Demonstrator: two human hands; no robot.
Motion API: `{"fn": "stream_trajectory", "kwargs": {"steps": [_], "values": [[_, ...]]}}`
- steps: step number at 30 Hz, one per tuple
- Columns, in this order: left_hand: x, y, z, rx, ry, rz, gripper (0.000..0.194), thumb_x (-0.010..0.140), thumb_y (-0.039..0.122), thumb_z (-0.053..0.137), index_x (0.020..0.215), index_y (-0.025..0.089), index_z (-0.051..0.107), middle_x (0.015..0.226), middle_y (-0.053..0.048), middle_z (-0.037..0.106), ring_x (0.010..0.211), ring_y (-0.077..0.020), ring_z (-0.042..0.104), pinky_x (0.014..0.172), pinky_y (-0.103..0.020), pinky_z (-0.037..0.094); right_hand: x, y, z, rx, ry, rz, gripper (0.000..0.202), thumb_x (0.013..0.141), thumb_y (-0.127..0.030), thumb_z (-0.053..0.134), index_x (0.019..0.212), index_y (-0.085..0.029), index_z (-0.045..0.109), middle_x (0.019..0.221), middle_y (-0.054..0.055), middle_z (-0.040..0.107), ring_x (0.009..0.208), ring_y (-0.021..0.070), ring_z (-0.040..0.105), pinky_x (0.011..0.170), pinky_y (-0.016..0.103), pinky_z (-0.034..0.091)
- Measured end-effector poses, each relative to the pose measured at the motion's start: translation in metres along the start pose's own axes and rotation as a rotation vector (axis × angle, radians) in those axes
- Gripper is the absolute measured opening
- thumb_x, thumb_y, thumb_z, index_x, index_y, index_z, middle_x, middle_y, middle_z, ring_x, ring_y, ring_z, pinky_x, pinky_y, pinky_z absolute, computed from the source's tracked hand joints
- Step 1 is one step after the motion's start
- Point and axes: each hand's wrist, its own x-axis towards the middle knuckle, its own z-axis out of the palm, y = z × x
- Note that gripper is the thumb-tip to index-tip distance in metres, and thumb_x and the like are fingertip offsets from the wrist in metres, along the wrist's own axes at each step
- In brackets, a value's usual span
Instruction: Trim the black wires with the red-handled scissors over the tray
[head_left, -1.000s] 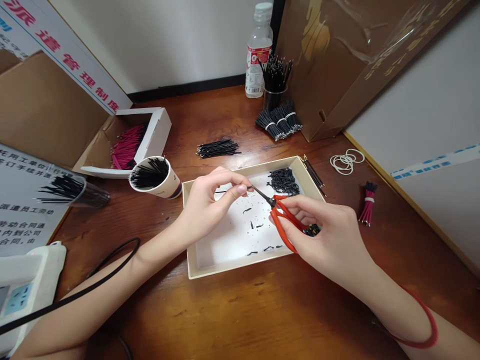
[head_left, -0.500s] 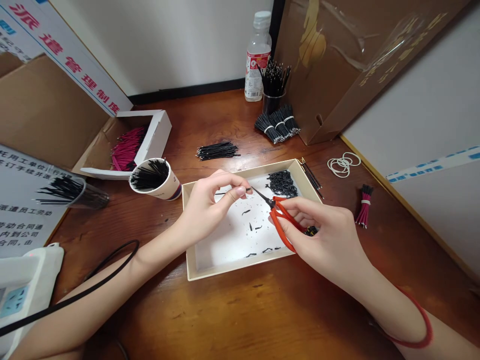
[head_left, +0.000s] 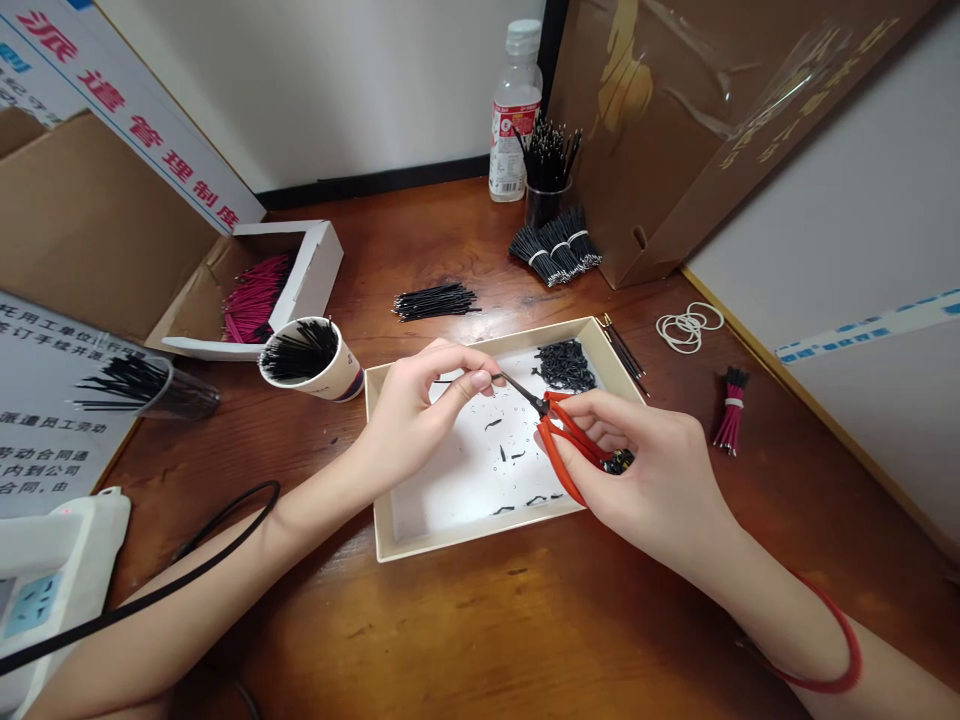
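My left hand (head_left: 431,405) pinches a thin black wire (head_left: 444,380) between thumb and fingertips, over a shallow cream box lid (head_left: 420,545). In my right hand (head_left: 649,460) is a pair of small scissors (head_left: 559,440) with red handles, fingers wrapped round the grips. Their dark, narrow blades meet the wire's end at my left fingertips; whether they are closed on it is too small to tell. Inside the lid lie a heap of short black pieces (head_left: 565,366) and scattered scraps (head_left: 517,456). A small yellow and black cluster (head_left: 619,461) shows beside my right fingers.
Behind the lid lies a pile of black wires (head_left: 435,301). A paper cup (head_left: 341,372) of wires stands left, near a white box (head_left: 319,275) of magenta wires. Banded bundles (head_left: 556,250) and a bottle (head_left: 515,125) are at the back. Rubber bands (head_left: 688,328) lie right. A cable crosses my left forearm.
The red scissor handles have drawn slightly closer together, and my right hand has shifted a little to the left. My left hand stays almost still with the wire.
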Motion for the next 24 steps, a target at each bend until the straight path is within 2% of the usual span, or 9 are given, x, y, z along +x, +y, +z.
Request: {"fn": "stream_trajectory", "kwargs": {"steps": [20,24], "values": [[0.0009,-0.0017,0.0,-0.012,-0.017,0.028,0.014,0.091,0.023,0.06,0.082,0.019,0.07,0.076,-0.003,0.071,0.081,-0.0184,0.064,0.077,-0.032,0.048,-0.0026,0.0017,-0.0013,0.021,-0.026,0.043,0.004,0.081,-0.019,0.062,0.078,-0.019,0.065,0.056,-0.004,0.057,0.049,0.009,0.048,0.045,0.021,0.042],[0.0006,-0.0018,0.0,-0.012,-0.016,0.022,0.014,0.09,0.023,0.06,0.081,0.019,0.07,0.075,-0.003,0.071,0.08,-0.0181,0.064,0.076,-0.032,0.048,-0.0024,0.0028,-0.0021,0.03,-0.02,0.043,0.004,0.081,-0.018,0.063,0.08,-0.019,0.067,0.057,-0.004,0.06,0.049,0.009,0.05,0.046,0.021,0.044]]}}
